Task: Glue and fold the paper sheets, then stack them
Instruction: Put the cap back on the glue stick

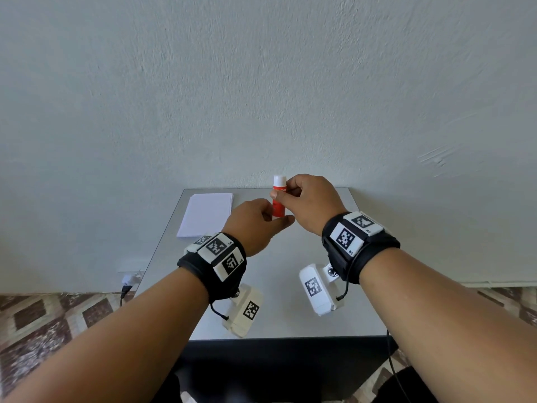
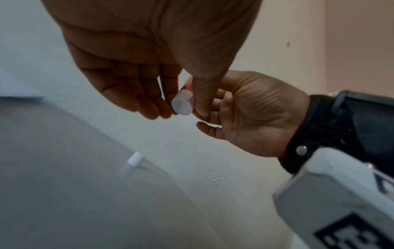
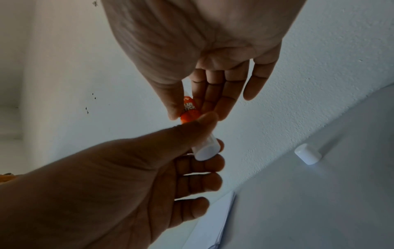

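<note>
An orange glue stick stands upright in the air over the grey table, held by both hands. My right hand pinches its orange body between thumb and fingers. My left hand pinches the white base from below. The stick's top end shows white. Its white cap lies on its side on the table by the wall, hidden behind my right hand in the head view. A stack of white paper sheets lies flat at the table's far left corner.
The table's far edge meets a white wall. A plug and cable sit low on the wall left of the table. Patterned floor tiles flank the table. Bare tabletop lies between my wrists and the front edge.
</note>
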